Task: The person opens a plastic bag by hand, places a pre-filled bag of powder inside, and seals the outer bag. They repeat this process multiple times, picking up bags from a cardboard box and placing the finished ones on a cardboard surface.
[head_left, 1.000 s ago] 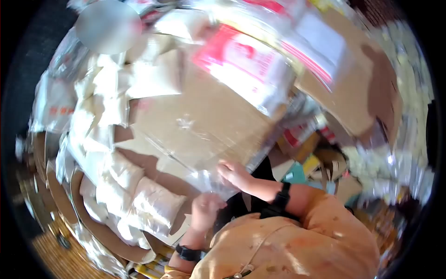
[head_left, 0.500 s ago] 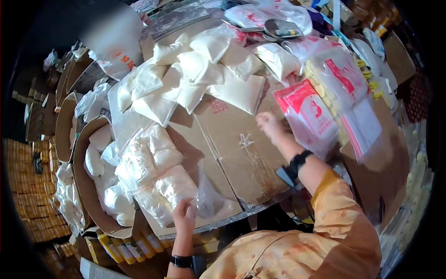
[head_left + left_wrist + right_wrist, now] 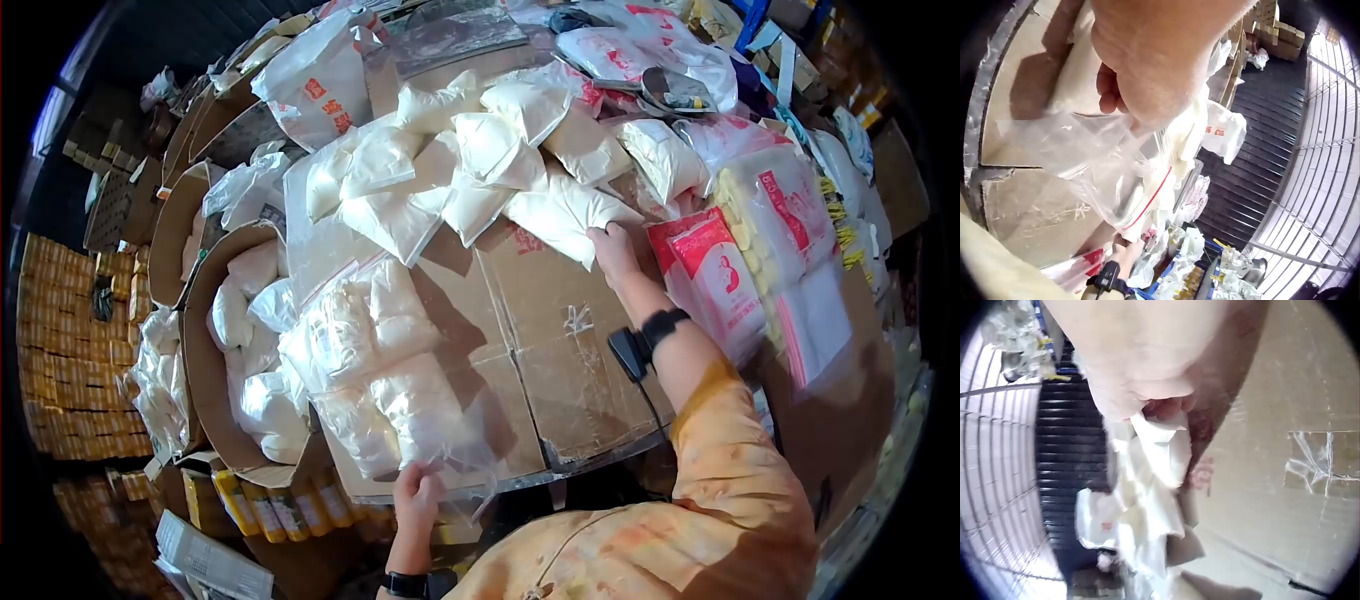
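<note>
My right hand (image 3: 613,250) pinches the near corner of a plastic bag of white powder (image 3: 560,215), at the right end of a pile of similar bags (image 3: 490,150). In the right wrist view, curled fingers (image 3: 1169,409) close on that bag's corner. Down at the table's front edge, my left hand (image 3: 417,492) holds the edge of a large clear plastic bag (image 3: 465,450). Several white powder packets (image 3: 410,395) lie within this clear bag. The left wrist view shows its red zip line (image 3: 1150,200) and the thumb side of the hand covering the grip.
Flat cardboard (image 3: 530,300) covers the tabletop. To the right lie red-printed plastic packages (image 3: 715,280) and a stack of clear bags with a red stripe (image 3: 810,335). At left stands an open cardboard box (image 3: 205,370) full of white bags. A metal scoop (image 3: 680,90) lies at the back.
My right hand has moved from the front edge, forward over the cardboard, and taken hold of a powder bag's corner. The left hand now holds the clear bag spread lower; the head view has shifted.
</note>
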Action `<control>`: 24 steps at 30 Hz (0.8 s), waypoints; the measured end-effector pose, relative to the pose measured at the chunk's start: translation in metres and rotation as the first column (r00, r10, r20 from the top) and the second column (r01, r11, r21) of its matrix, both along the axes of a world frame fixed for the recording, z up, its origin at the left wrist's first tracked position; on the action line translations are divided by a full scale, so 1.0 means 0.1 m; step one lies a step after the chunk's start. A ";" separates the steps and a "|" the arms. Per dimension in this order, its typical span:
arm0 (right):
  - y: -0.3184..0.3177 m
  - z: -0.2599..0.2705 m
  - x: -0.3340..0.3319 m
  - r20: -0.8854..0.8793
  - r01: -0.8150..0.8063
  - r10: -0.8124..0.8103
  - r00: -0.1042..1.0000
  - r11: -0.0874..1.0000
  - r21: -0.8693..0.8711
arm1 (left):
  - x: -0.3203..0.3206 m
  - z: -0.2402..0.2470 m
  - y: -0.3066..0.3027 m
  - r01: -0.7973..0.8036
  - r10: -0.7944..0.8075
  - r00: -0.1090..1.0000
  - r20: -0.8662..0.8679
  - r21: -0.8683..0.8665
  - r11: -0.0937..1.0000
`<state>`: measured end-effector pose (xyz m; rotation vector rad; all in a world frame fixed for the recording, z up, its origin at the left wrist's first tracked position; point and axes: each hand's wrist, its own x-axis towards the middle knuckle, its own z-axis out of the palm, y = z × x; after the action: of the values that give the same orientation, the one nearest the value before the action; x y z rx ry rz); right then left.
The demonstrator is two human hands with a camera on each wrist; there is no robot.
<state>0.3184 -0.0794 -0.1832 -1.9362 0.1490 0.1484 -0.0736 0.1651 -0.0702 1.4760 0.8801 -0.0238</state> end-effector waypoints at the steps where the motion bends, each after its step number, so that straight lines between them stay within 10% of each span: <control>1: -0.03 0.28 -0.12 0.117 -0.089 0.099 0.988 0.992 -0.086 | 0.09 0.09 -0.02 -0.011 0.011 1.000 0.005 0.009 1.000; 4: -0.32 0.98 -0.48 0.080 -0.403 0.395 0.915 0.895 0.190 | 0.17 0.12 -0.01 -0.024 0.022 0.999 0.040 0.046 0.999; 6: -0.48 1.60 -0.64 -0.179 -0.598 0.615 0.768 0.789 0.142 | 0.24 0.11 -0.04 -0.112 0.110 0.991 0.082 0.019 0.994; 8: -0.69 1.51 -0.62 -0.075 -0.719 0.717 0.694 0.683 -0.128 | 0.31 0.14 -0.03 -0.068 0.062 0.993 0.102 0.048 0.997; 10: -0.93 1.02 -0.59 0.084 -0.593 0.694 0.715 0.666 -0.452 | 0.42 0.19 -0.08 -0.064 0.061 0.988 0.139 0.013 0.998; 13: -1.34 0.25 -0.88 0.193 -0.083 0.162 0.968 0.928 -0.363 | 0.45 0.14 -0.15 -0.043 0.038 0.978 0.204 0.021 0.999; 15: -1.49 0.18 -1.17 -0.376 -0.337 0.144 0.915 0.785 -0.520 | 0.47 0.10 -0.19 -0.024 0.010 0.975 0.222 0.059 0.998; 17: -1.43 0.18 -1.48 -0.694 -0.377 0.062 0.717 0.872 -0.311 | 0.42 -0.01 -0.22 -0.052 0.038 0.970 0.239 0.049 0.997; 20: -1.15 0.12 -1.75 -0.517 -0.236 0.018 0.856 0.903 -0.359 | 0.57 0.13 -0.34 -0.073 0.053 0.979 0.196 0.093 0.993; 23: -1.18 -0.73 -1.82 -0.497 -0.044 0.102 0.862 0.991 0.127 | 0.62 -0.08 -0.31 -0.041 -0.017 0.968 0.250 0.227 0.973; 24: -0.98 -0.06 -1.86 -0.524 0.069 0.056 0.850 0.974 0.216 | 0.65 -0.09 -0.36 -0.072 0.002 0.957 0.291 0.230 0.970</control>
<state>0.1326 -0.1773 -0.1887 -1.6220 0.4844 0.6710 -0.0081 0.1294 -0.0792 1.6357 0.6875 0.3297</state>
